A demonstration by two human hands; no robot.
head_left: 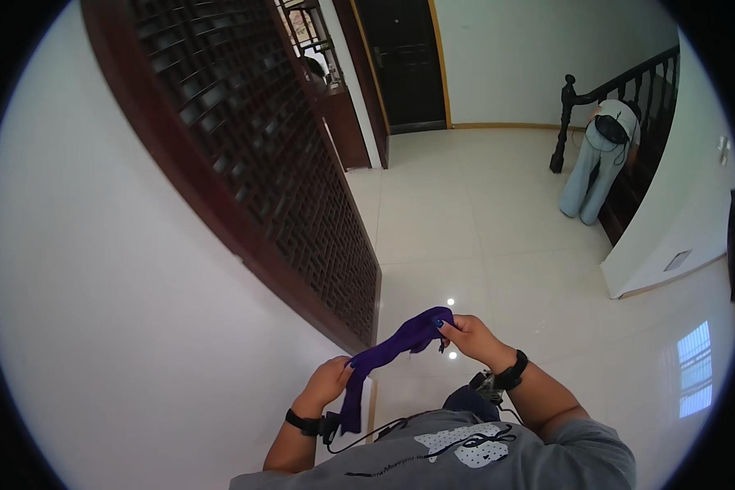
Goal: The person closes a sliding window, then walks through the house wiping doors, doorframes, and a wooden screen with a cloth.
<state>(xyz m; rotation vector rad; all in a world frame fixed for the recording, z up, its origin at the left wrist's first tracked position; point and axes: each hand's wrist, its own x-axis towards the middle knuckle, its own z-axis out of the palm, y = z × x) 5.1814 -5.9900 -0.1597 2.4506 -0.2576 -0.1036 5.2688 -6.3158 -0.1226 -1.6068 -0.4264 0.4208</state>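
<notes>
A purple cloth [396, 343], long and bunched like a rag, stretches between my two hands in front of my body. My left hand [328, 382] is closed on its lower left part, and one end hangs down below the fingers. Further up and to the right, my right hand [467, 333] pinches the other end, with the thumb on top. A short ragged bit dangles under the right fingers. Both wrists wear black straps with small devices and cables.
A dark wooden lattice screen [302, 212] stands close on the left beside a white wall [139, 327]. Glossy pale floor tiles [433, 204] lead to a dark door [402, 65]. At right, another person [600, 155] bends over by the stair railing [567, 122].
</notes>
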